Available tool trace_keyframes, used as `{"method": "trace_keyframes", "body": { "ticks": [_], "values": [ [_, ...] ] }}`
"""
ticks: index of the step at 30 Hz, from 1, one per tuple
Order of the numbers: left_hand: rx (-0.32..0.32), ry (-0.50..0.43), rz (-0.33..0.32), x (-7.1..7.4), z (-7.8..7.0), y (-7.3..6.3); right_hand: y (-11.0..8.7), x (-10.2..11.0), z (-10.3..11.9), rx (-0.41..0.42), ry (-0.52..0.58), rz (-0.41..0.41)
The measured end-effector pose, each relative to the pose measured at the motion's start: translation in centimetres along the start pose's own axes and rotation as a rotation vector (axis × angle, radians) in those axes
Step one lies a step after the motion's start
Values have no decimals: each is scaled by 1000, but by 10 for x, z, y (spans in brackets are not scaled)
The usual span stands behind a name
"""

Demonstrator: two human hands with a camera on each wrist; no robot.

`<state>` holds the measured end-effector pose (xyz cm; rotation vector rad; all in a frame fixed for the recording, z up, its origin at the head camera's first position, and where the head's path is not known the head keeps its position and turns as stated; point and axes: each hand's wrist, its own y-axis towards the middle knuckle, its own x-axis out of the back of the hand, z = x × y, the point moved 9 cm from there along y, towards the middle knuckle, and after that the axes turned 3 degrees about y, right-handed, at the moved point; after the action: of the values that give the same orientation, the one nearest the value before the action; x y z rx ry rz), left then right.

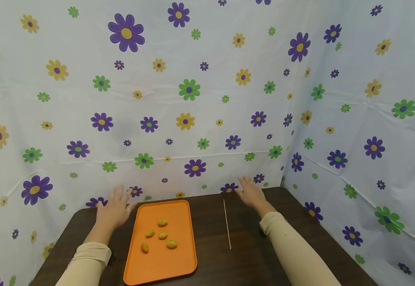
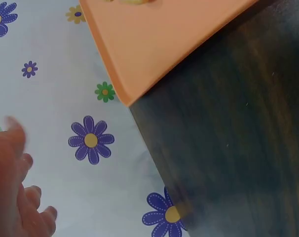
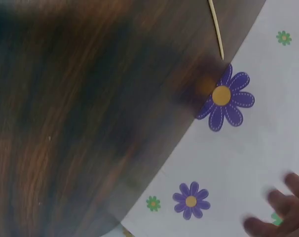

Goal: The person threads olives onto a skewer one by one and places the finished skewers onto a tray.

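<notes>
White cloth [image 1: 207, 109] printed with purple, green and yellow flowers is hung behind a dark table [image 1: 211, 238]. Five small oval yellow-brown pieces [image 1: 162, 223] are scattered on an orange tray [image 1: 171, 264] just right of the left hand [image 1: 112, 209], and a thin stick [image 1: 227, 224] is laid left of the right hand [image 1: 252, 195]. Both hands are held released, fingers spread.

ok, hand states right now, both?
Left hand: open, holding nothing, near the orange tray.
Right hand: open, holding nothing, near the thin stick.
</notes>
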<state>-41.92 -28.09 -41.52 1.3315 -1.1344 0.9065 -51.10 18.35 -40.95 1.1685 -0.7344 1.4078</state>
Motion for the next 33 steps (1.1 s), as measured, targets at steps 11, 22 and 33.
{"method": "trace_keyframes", "body": {
  "ticks": [11,22,33],
  "values": [
    [-38,-119,96,-11,-12,-7,-22,-55,2,-65,45,205],
    [-84,-205,224,-39,-37,-16,-65,-104,17,-196,168,315],
    [-66,-235,279,-73,-42,-18,-65,-106,24,-270,-8,254]
  ]
}}
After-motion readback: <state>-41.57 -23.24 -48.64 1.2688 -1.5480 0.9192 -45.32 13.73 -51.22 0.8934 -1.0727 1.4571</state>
